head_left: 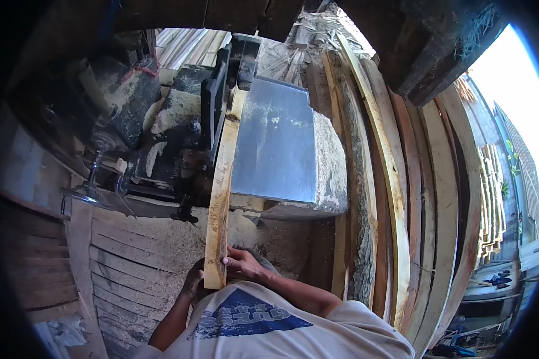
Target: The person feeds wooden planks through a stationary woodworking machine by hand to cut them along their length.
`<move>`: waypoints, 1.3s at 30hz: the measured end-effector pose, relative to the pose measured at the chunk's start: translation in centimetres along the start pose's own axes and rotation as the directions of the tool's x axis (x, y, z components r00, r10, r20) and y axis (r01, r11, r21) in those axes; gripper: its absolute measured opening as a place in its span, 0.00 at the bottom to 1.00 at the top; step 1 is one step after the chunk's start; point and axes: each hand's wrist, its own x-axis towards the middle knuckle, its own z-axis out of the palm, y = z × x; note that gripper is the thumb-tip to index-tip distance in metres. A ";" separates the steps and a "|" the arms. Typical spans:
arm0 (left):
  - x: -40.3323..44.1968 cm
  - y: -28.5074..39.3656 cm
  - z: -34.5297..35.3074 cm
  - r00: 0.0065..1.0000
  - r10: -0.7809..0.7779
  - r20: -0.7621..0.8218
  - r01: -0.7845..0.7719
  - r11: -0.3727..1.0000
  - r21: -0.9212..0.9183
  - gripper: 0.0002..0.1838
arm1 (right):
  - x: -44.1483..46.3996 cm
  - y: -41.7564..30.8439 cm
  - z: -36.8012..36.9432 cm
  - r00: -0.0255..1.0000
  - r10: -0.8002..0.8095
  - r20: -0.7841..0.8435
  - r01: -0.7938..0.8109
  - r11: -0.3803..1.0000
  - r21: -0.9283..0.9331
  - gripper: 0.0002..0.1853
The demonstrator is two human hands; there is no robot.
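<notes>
A long, pale wooden plank (220, 185) runs from just in front of my body onto the machine, between its dark metal fence (209, 113) and its smooth metal table (275, 143). The plank's far end goes in under a dark block-like part (245, 66), where the blade, if any, is hidden. My right hand (245, 263) grips the near end from the right side, its fingers against the edge. On the left, my left hand (195, 279) is closed around the same end, partly hidden behind the wood.
Sawdust covers the machine bed and the slatted floor (132, 269). A handwheel (84, 197) sticks out at the left. Several long boards (437, 209) lean in a row on the right, and a dark overhead beam (413, 54) hangs above. More sticks (490, 197) stand farther right.
</notes>
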 end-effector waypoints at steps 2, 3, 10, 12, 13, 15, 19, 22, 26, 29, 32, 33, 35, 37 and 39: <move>-2.2 4.6 3.3 0.989 0.139 0.041 -0.143 0.983 0.119 0.54 | 0.9 -2.3 -0.7 0.998 -0.038 0.056 0.034 0.997 0.063 0.40; -2.2 4.8 3.2 0.986 0.163 -0.026 -0.145 0.931 0.334 0.51 | 1.4 -2.6 -1.2 0.998 -0.028 0.062 0.024 0.998 0.058 0.39; 1.1 7.3 3.6 0.808 0.577 -0.117 -0.129 0.367 0.921 0.19 | 4.0 -5.5 -2.9 0.999 -0.038 0.001 0.038 0.999 0.032 0.35; 2.8 6.5 2.7 0.763 0.625 -0.163 -0.156 0.424 0.892 0.18 | 5.7 -4.6 -3.9 0.994 -0.106 0.015 0.105 0.994 0.040 0.35; 3.8 6.0 2.4 0.743 0.645 -0.178 -0.179 0.447 0.876 0.18 | 6.4 -4.1 -4.4 0.989 -0.146 0.012 0.146 0.988 0.046 0.34; 5.6 7.1 3.1 0.709 0.676 -0.200 -0.186 0.453 0.872 0.17 | 6.0 -5.0 -4.4 0.974 -0.226 -0.010 0.226 0.974 0.015 0.38; 9.2 9.1 4.1 0.724 0.626 -0.290 -0.123 0.531 0.839 0.17 | 5.1 -5.9 -4.2 0.920 -0.388 -0.057 0.382 0.919 -0.095 0.47; 11.9 11.2 4.9 0.735 0.559 -0.385 -0.014 0.580 0.814 0.19 | 4.8 -7.7 -2.9 0.906 -0.418 -0.062 0.421 0.906 0.040 0.50; 15.3 12.4 6.2 0.682 0.573 -0.455 -0.072 0.671 0.738 0.19 | 11.3 -5.8 -5.0 0.760 -0.529 -0.376 0.541 0.837 -0.083 0.31; 15.6 12.2 6.7 0.652 0.608 -0.452 -0.215 0.720 0.660 0.18 | 12.6 -8.0 -4.6 0.658 -0.542 -0.522 0.537 0.824 -0.180 0.19; 12.3 12.1 7.8 0.675 0.594 -0.438 -0.111 0.668 0.736 0.20 | 13.9 -10.1 -5.3 0.613 -0.522 -0.593 0.425 0.851 -0.309 0.19; 11.3 11.3 7.7 0.686 0.580 -0.439 -0.078 0.659 0.748 0.20 | 14.8 -10.6 -6.1 0.607 -0.518 -0.603 0.362 0.855 -0.371 0.20; 9.1 9.2 7.0 0.719 0.517 -0.465 -0.027 0.689 0.724 0.21 | 15.9 -10.7 -7.3 0.668 -0.503 -0.547 0.469 0.857 -0.215 0.27; 7.7 5.5 5.5 0.741 0.459 -0.490 -0.005 0.734 0.679 0.21 | 14.2 -11.6 -8.9 0.834 -0.348 -0.428 0.411 0.910 0.062 0.31; 5.0 3.3 5.2 0.814 0.386 -0.435 0.059 0.690 0.722 0.21 | 11.9 -10.1 -10.9 0.905 -0.304 -0.297 0.328 0.944 0.031 0.33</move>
